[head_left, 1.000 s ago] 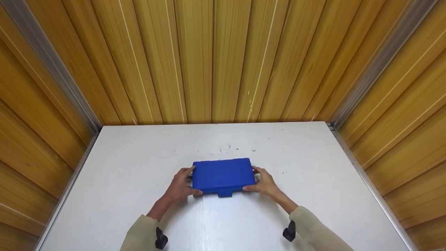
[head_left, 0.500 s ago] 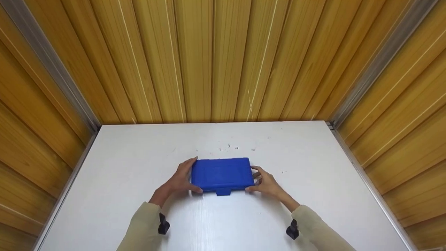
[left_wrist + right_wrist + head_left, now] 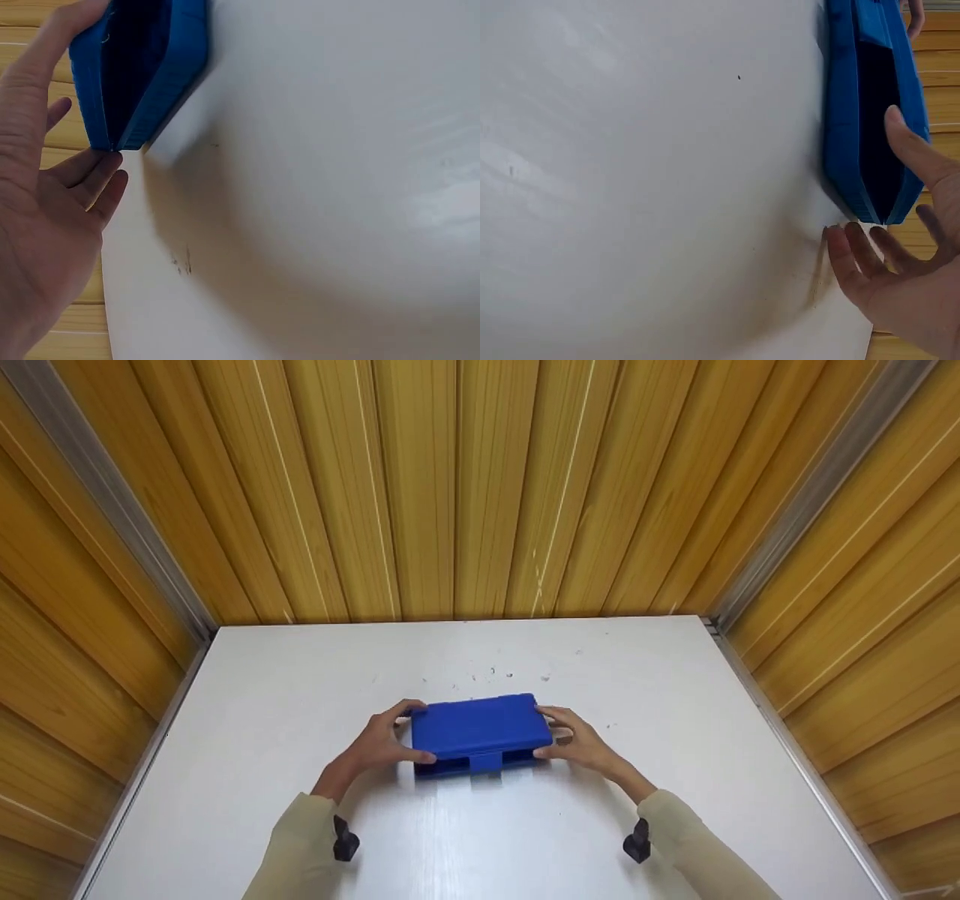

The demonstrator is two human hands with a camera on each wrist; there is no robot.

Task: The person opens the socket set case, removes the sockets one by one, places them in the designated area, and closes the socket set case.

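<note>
A blue plastic case point(image 3: 480, 727) lies on the white table in the head view, its lid partly raised at the front. The clasp flap point(image 3: 486, 762) hangs from the lid's front edge. My left hand point(image 3: 377, 744) grips the lid's left end, thumb at the front edge and fingers toward the back. At the other end my right hand point(image 3: 585, 741) holds it the same way, with the thumb point(image 3: 911, 142) under the lid's edge in the right wrist view. Both wrist views show a dark gap inside the case point(image 3: 184, 45); the contents cannot be made out.
The white table point(image 3: 300, 675) has small dark marks behind the case. Yellow wood-patterned panels point(image 3: 480, 495) rise at the back and both sides, with grey metal strips point(image 3: 127, 502) in the corners. A black wrist mount point(image 3: 345, 840) sits at each sleeve.
The lid's front edge has lifted, and a dark gap now shows below it. Both thumbs have risen with the lid; the case's base stays on the table.
</note>
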